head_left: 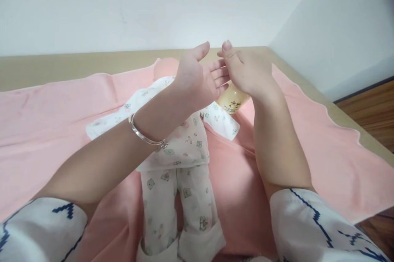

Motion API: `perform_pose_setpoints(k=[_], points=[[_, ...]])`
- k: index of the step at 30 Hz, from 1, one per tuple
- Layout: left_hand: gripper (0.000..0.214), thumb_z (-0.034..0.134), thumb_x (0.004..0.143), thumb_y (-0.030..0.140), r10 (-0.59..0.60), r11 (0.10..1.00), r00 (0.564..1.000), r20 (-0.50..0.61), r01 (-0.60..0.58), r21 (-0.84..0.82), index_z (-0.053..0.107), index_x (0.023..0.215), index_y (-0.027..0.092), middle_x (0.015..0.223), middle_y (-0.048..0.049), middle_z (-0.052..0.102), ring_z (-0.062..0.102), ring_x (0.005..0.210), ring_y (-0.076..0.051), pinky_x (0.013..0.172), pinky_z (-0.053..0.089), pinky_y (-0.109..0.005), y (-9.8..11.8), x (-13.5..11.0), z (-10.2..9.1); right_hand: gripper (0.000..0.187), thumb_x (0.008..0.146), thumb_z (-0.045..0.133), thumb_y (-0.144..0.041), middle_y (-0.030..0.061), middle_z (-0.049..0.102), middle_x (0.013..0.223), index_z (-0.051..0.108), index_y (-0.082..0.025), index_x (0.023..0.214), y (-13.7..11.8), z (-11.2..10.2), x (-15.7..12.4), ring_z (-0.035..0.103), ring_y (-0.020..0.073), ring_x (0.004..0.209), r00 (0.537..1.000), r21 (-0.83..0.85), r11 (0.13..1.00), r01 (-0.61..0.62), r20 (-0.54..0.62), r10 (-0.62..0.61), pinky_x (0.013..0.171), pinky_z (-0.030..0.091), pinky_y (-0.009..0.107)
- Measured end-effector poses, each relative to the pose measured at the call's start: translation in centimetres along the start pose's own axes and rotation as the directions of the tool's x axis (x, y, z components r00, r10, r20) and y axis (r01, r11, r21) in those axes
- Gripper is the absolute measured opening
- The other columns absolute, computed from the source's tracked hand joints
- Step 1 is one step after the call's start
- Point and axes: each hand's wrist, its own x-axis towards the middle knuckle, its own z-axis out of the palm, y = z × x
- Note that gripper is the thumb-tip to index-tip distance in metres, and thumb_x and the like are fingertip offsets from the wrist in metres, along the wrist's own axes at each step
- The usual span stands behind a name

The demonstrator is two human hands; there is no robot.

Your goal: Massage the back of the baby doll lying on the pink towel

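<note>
My left hand [200, 77] is raised with the palm up, fingers stretched out and thumb apart; it holds nothing. Its fingertips meet my right hand [249, 67], whose back faces me with the thumb up. Most of the right fingers are hidden behind the palm, and nothing shows in that hand. Just below the hands stands or leans a yellow container [233, 99] with a small printed figure, its upper part covered. Under my left forearm lies a small white printed top [187, 143], with matching trousers [163, 196] below it, cuffs turned up.
A pink cloth [308, 147] with a wavy edge covers much of the tan surface [37, 69]. A rounded pink shape [166, 67] sits at the top's neck end. White walls [184, 7] rise behind and at the right. Brown wood [369, 110] shows at the far right.
</note>
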Motion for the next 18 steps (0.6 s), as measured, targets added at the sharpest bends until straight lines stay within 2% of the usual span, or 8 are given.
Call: perform_pose_setpoints(k=[3,6,9,11,14,16,18], points=[[0.080,-0.004,0.110,0.038,0.112,0.972,0.990,-0.087,-0.091,0.215,0.069,0.138,0.024,0.126,-0.0067,0.077,0.065,0.140,-0.027,0.105,0.064,-0.052,-2.1,-0.7,-2.1,0.080,0.104,0.021,-0.080,0.0036,0.065,0.068,0.066,-0.020,0.075,0.1,0.2,0.5,0.073,0.0267,0.086,0.997,-0.043,0.997,-0.065,0.028,0.066,0.091,0.055,0.049],[0.082,-0.007,0.108,0.044,0.122,0.974,0.987,-0.103,-0.099,0.206,0.062,0.148,0.025,0.131,-0.0076,0.075,0.066,0.138,-0.028,0.104,0.064,-0.053,-3.1,-2.7,-4.4,0.075,0.101,0.030,-0.083,0.0017,0.056,0.059,0.057,-0.023,0.066,0.7,0.4,1.0,0.069,0.0245,0.077,0.999,-0.032,0.999,-0.008,0.032,0.009,0.084,0.054,0.044],[0.081,-0.002,0.107,0.055,0.074,0.993,0.997,-0.031,-0.071,0.097,0.057,0.152,0.024,0.134,-0.0094,0.073,0.065,0.138,-0.030,0.106,0.063,-0.052,-2.6,-5.4,-6.3,0.075,0.101,0.031,-0.083,0.0010,0.046,0.052,0.046,-0.025,0.057,1.1,0.3,1.2,0.059,0.0214,0.062,0.995,-0.127,0.991,-0.045,0.084,0.056,0.075,0.051,0.041],[0.080,-0.004,0.106,0.051,0.028,1.000,1.000,0.002,-0.028,0.013,0.053,0.155,0.023,0.141,-0.0095,0.069,0.062,0.143,-0.030,0.106,0.061,-0.054,-1.7,-7.0,-7.2,0.073,0.100,0.031,-0.083,0.0010,0.047,0.053,0.046,-0.025,0.059,0.8,0.0,1.2,0.054,0.0199,0.058,0.988,-0.159,0.985,-0.069,0.128,0.090,0.071,0.048,0.041],[0.076,0.000,0.104,0.040,-0.080,0.981,0.995,-0.054,0.069,-0.181,0.055,0.153,0.023,0.142,-0.0093,0.068,0.059,0.146,-0.030,0.109,0.056,-0.059,-0.6,-8.5,-7.8,0.071,0.101,0.030,-0.083,0.0026,0.055,0.060,0.052,-0.024,0.066,-0.4,-0.6,0.9,0.054,0.0209,0.061,0.977,-0.213,0.971,-0.108,0.158,0.144,0.072,0.046,0.041],[0.068,0.011,0.104,0.040,-0.154,0.925,0.981,-0.114,0.103,-0.367,0.060,0.146,0.019,0.138,-0.0102,0.071,0.059,0.146,-0.031,0.115,0.051,-0.059,-0.2,-8.9,-7.7,0.072,0.102,0.025,-0.080,0.0051,0.061,0.067,0.057,-0.023,0.071,-1.6,-1.1,0.7,0.059,0.0239,0.068,0.961,-0.303,0.941,-0.150,0.180,0.211,0.074,0.046,0.043],[0.060,0.024,0.101,0.041,-0.216,0.812,0.969,-0.122,0.109,-0.573,0.062,0.139,0.015,0.134,-0.0115,0.073,0.060,0.145,-0.030,0.120,0.049,-0.053,0.0,-9.3,-7.5,0.072,0.104,0.022,-0.077,0.0076,0.066,0.076,0.061,-0.023,0.078,-2.7,-1.5,0.5,0.063,0.0275,0.077,0.936,-0.373,0.910,-0.180,0.219,0.275,0.077,0.046,0.043]])
